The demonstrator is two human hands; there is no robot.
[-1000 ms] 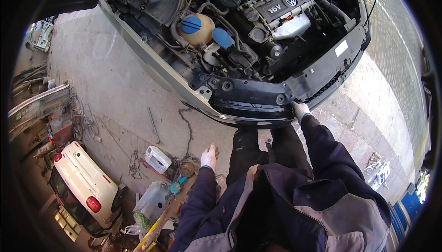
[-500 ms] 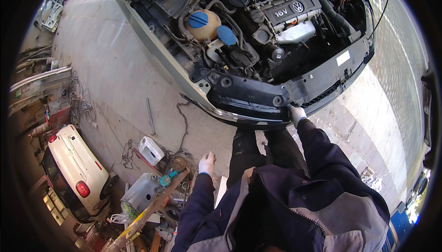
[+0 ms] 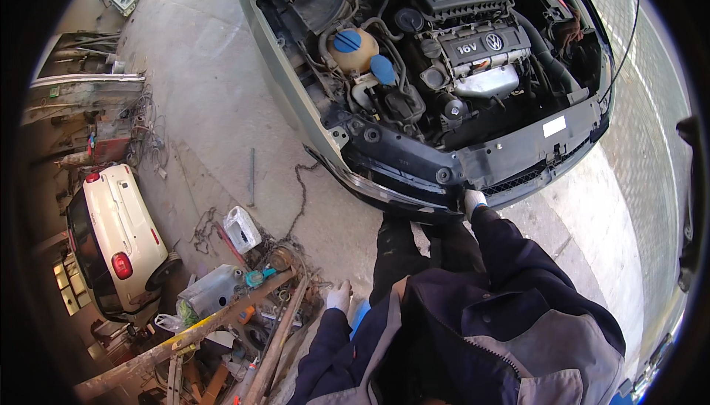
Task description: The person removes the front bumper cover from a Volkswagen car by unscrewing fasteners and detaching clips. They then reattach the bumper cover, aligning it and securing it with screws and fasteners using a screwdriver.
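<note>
My right hand (image 3: 474, 201), in a pale glove, is at the front edge of a car, its fingers curled over the top of the bumper (image 3: 510, 196) beside the black grille mesh. The fingertips are partly hidden by the edge. My left hand (image 3: 339, 296), also gloved, hangs low at my left side, fingers loosely apart and holding nothing. Before me the engine bay stands uncovered, with the engine (image 3: 484, 50), a round coolant tank (image 3: 353, 51) with a blue cap, a second blue cap (image 3: 382, 70) and a black front panel (image 3: 403, 155).
On the floor to the left lie a metal bar (image 3: 251, 176), a chain (image 3: 297, 196) and a white plastic container (image 3: 242, 230). A rusty beam (image 3: 185, 337) crosses a heap of scrap and tools near my left hand. A white car (image 3: 122, 238) stands beyond it.
The view has shifted, so the engine bay sits slightly right and lower. My left hand has dropped lower beside me, its fingers loosening. My right hand stays at the bumper edge.
</note>
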